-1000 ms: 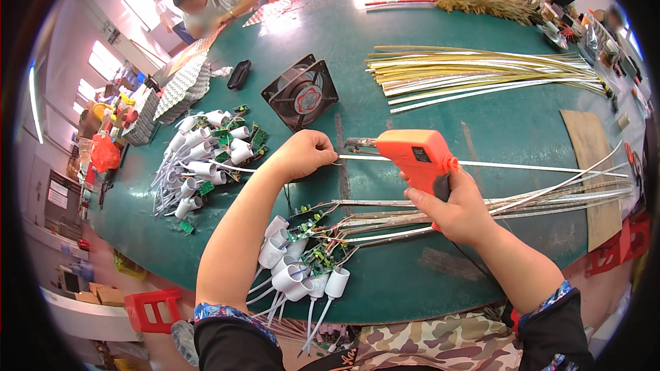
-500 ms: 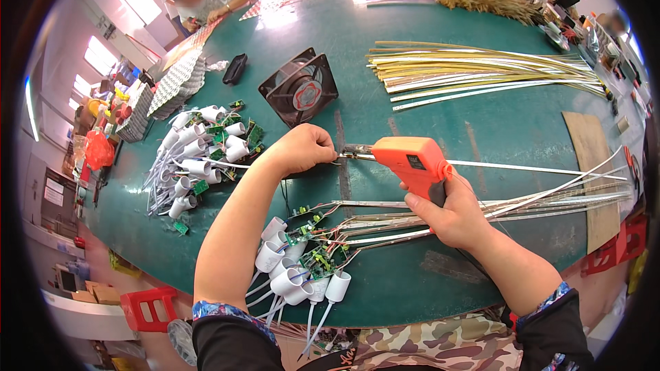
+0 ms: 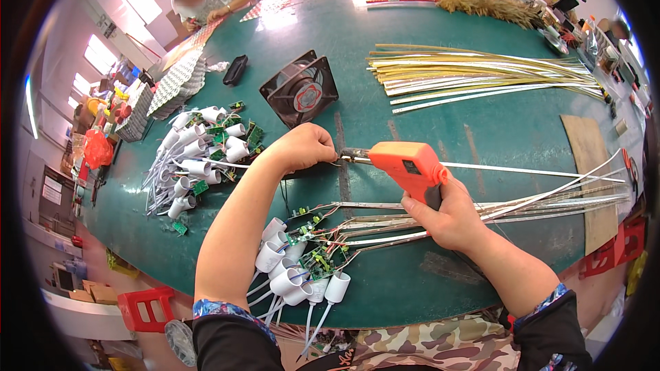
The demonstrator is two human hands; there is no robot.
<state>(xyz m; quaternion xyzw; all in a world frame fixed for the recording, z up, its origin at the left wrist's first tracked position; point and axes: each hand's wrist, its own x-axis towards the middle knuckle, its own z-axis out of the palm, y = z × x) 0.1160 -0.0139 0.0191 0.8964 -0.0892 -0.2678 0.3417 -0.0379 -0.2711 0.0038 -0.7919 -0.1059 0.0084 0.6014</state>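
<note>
My right hand (image 3: 450, 216) is wrapped round the grip of an orange soldering gun (image 3: 405, 163), whose metal nose points left. Just left of that nose, my left hand (image 3: 306, 146) is closed in a pinch; whatever lies between its fingertips is too small to make out. A narrow white LED strip (image 3: 509, 167) runs from beneath the gun toward the right, its left end near my left fingertips. Below my hands lie more strips (image 3: 385, 239), wired at their left ends to green circuit boards (image 3: 320, 261) beside white lamp sockets (image 3: 282, 276) with white cables.
A black square fan (image 3: 300, 89) stands just beyond my left hand. Left of it lies a pile of white sockets (image 3: 192, 148) with boards. Yellow and white strips (image 3: 474, 75) spread at the far right, near a brown board (image 3: 591, 185). Two people work across the green table (image 3: 399, 24).
The soldering gun and my right hand have shifted slightly, with the gun's body a little lower and further left. My left hand stays pinched in the same place.
</note>
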